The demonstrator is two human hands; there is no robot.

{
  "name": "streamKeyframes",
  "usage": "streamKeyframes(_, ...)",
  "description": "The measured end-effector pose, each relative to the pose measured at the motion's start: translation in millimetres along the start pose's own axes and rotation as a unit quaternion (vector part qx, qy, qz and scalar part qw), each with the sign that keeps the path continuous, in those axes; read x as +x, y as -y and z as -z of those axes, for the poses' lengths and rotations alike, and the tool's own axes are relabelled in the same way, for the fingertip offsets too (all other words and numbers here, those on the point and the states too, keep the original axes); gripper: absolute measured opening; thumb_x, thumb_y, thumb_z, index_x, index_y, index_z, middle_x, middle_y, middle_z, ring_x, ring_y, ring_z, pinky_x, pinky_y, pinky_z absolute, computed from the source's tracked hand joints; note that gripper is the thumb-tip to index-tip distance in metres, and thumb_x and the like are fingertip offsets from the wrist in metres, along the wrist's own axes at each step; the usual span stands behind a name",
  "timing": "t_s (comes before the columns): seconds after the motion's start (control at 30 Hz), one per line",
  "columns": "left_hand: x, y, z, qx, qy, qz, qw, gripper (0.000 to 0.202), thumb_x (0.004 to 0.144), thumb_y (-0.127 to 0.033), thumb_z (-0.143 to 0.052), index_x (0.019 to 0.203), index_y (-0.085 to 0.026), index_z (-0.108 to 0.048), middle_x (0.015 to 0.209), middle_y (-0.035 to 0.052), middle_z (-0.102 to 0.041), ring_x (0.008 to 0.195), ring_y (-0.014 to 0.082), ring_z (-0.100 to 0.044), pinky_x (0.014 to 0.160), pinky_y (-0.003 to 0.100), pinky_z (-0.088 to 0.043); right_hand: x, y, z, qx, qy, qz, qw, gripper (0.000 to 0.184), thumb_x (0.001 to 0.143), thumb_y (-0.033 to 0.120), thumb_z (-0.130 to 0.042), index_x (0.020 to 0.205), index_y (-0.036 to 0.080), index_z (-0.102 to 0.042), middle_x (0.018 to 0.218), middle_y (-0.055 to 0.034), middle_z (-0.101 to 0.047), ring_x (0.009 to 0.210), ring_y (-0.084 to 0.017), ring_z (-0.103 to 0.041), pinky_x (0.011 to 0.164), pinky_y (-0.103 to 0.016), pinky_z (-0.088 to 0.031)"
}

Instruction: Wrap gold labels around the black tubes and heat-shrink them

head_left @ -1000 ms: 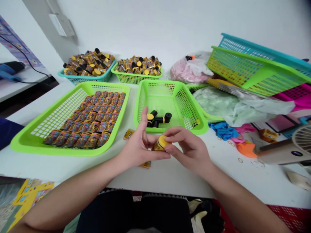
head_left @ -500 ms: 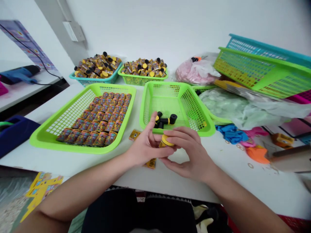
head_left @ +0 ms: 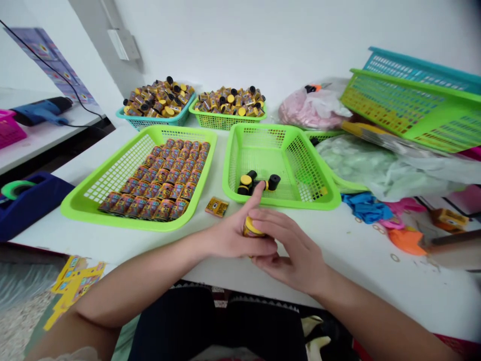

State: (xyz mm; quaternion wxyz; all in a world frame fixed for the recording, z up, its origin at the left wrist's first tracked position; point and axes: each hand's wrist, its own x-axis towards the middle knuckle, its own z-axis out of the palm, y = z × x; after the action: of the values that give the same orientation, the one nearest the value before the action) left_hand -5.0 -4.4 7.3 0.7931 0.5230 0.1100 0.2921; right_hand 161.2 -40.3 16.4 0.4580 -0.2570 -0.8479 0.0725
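Both hands meet over the near edge of the white table (head_left: 376, 260) around one small yellow-capped tube (head_left: 250, 228). My left hand (head_left: 235, 230) grips it from the left with thumb underneath and index finger raised. My right hand (head_left: 291, 248) wraps its fingers over the tube from the right. Just beyond them a green basket (head_left: 280, 203) holds a few black and yellow tubes (head_left: 259, 183). To the left, a wide green tray (head_left: 112, 218) carries rows of labelled tubes (head_left: 161, 183). A loose yellow label (head_left: 217, 206) lies between tray and basket.
Two baskets (head_left: 158, 118) (head_left: 229, 120) heaped with tubes stand at the back. Plastic bags (head_left: 379, 168), stacked green and teal baskets (head_left: 413, 108) and coloured balloons (head_left: 379, 213) crowd the right. A blue tape dispenser (head_left: 28, 200) sits at the left; yellow label sheets (head_left: 73, 281) lie below the table edge.
The view has shifted left and the hands have drawn nearer to me. My right hand's fingers have closed further over the tube, and the loose label near the left hand is uncovered.
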Motion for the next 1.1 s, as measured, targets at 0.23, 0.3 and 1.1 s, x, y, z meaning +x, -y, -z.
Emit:
streamKeyframes(0.23, -2.1, -1.0, 3.8, 0.103, -0.014, -0.023, 0.994, 0.122, 0.082, -0.019, -0.07, 0.15, -0.027, 0.03, 0.076, -0.0057, -0.063, 0.056, 0.0086, -0.058, 0.054, 0.019, -0.046, -2.8, -5.9, 1.3, -0.055, 0.004, 0.07, 0.996, 0.046, 0.09, 0.02, -0.065, 0.134, 0.014, -0.052, 0.118, -0.0137, -0.069, 0.12, -0.024, -0.061, 0.11, -0.051, -0.046)
streamKeyframes(0.3, 1.1, -1.0, 1.7, 0.164, -0.058, -0.062, 0.983, 0.124, 0.08, -0.015, -0.069, 0.148, -0.026, 0.034, 0.074, -0.0076, -0.058, 0.054, 0.0077, -0.054, 0.053, 0.019, -0.045, -3.9, -8.2, 3.6, -0.113, 0.004, 0.08, 0.99, 0.045, 0.087, 0.017, -0.067, 0.13, 0.013, -0.054, 0.113, -0.0129, -0.07, 0.119, -0.025, -0.06, 0.112, -0.055, -0.042)
streamKeyframes(1.1, -76.6, -100.6, 3.6, 0.656, -0.305, -0.127, 0.679, 0.014, 0.084, -0.031, -0.072, 0.094, -0.021, -0.075, 0.105, 0.0036, -0.076, 0.1, 0.0186, -0.07, 0.093, 0.027, -0.053, 31.9, -5.8, -3.5, -0.184, 0.042, 0.044, 0.981, 0.061, 0.086, 0.052, -0.065, 0.133, 0.015, -0.051, 0.128, -0.0183, -0.055, 0.124, -0.031, -0.051, 0.11, -0.057, -0.042)
